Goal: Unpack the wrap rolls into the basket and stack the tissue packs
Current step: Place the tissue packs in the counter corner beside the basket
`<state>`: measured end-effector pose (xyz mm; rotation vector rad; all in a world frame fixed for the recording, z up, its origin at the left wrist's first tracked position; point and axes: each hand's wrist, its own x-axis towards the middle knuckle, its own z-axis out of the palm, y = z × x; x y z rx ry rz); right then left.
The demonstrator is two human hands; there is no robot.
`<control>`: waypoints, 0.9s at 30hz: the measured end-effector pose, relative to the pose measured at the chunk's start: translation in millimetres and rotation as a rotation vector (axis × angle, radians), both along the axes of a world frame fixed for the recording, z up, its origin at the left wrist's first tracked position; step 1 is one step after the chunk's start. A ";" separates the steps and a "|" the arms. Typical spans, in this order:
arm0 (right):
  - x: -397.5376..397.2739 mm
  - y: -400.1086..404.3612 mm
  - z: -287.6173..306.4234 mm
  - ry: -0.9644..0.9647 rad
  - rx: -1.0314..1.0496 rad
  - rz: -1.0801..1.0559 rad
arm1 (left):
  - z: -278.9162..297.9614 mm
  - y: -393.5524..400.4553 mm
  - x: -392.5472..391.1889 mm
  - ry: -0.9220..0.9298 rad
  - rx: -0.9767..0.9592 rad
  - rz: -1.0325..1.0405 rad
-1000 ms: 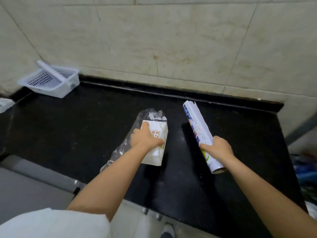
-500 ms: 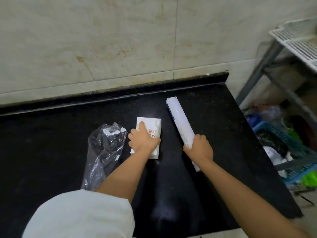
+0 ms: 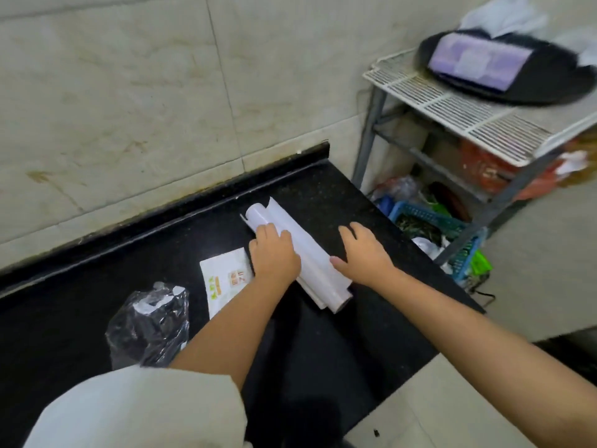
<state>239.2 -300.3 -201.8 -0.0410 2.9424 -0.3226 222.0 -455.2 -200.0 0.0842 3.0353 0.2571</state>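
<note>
1. Head view: the left hand lies on the wrap roll, fingers curled over its upper part, pinning it to the black tabletop.
2. The right hand rests flat beside the roll with fingers spread and holding nothing, thumb touching the loose paper wrapper.
3. To do this well, I judge: keep the roll pinned and peel the wrapper away with the right hand.
4. A tissue pack lies just left, a crumpled plastic bag beyond it; no basket for the rolls is identifiable.

White wrap roll; speckled black counter; perhaps purple pack.
</note>
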 end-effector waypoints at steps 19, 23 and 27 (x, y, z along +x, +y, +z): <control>32.7 348.5 200.8 0.518 0.020 -0.296 | 196.8 375.0 -19.6 0.338 0.044 -0.402; 23.1 398.9 210.5 0.503 -0.029 -0.252 | 208.3 419.8 -25.7 0.309 -0.006 -0.336; -9.1 429.0 214.9 0.485 -0.060 -0.205 | 221.4 442.6 -51.2 0.339 -0.100 -0.271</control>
